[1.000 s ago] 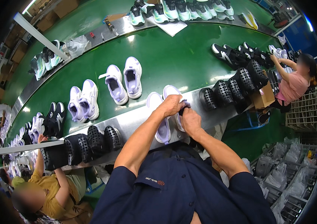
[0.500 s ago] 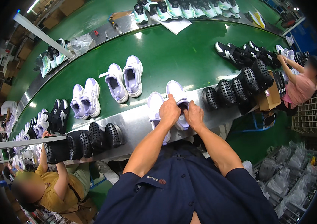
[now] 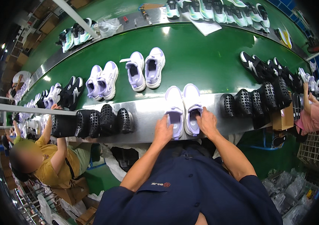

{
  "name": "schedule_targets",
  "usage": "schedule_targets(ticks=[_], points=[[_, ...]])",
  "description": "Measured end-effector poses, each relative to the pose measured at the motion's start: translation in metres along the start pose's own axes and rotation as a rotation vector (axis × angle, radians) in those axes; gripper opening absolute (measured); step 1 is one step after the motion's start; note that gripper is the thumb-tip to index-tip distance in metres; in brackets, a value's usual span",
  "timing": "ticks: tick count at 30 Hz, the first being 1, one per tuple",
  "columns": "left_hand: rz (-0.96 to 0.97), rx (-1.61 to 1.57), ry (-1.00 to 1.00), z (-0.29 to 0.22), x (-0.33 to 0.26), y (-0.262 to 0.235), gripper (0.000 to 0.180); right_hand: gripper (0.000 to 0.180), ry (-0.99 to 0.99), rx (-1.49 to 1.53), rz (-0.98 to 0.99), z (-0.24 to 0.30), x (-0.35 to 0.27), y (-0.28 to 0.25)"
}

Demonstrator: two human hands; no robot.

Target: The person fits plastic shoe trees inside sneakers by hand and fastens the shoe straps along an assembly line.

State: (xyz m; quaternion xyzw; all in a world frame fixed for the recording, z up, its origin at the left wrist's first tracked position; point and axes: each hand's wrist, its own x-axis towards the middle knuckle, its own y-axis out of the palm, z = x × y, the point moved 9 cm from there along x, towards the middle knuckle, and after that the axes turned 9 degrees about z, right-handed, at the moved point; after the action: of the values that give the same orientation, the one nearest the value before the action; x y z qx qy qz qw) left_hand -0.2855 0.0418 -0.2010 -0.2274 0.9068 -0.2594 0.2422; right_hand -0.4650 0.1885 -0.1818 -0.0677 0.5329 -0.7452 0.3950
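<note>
Two white and lavender sneakers stand side by side on the metal ledge in front of me, toes pointing away. My left hand [image 3: 164, 131] grips the heel side of the left sneaker [image 3: 173, 98], its fingertips partly hidden by the collar. On the other side, my right hand [image 3: 207, 123] holds the right sneaker [image 3: 191, 95] by its collar, with the thumb near the opening. The insides of both shoes show between my hands.
Black perforated shoe forms [image 3: 125, 120] stand on the metal ledge [image 3: 148, 108] to my left, with more forms [image 3: 243, 102] to my right. Further white-lavender sneakers [image 3: 135, 71] and black shoes [image 3: 255, 67] rest on the green belt [image 3: 200, 56]. Co-workers sit at both sides.
My left hand has gone from the right sneaker's tongue to the left sneaker's side. The two shoes now stand closer together and level. My view has shifted, so the surroundings sit farther right.
</note>
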Motion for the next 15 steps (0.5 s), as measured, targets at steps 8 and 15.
schedule_targets(ticks=[8,15], points=[[-0.173,-0.016,0.180,-0.021,-0.031,-0.046,0.034,0.068,0.131,-0.115,0.240,-0.004,-0.024,-0.025],[-0.935,0.389,-0.027,0.022,-0.150,-0.249,0.020,0.023,0.046,0.486,0.340,0.048,-0.068,-0.047]])
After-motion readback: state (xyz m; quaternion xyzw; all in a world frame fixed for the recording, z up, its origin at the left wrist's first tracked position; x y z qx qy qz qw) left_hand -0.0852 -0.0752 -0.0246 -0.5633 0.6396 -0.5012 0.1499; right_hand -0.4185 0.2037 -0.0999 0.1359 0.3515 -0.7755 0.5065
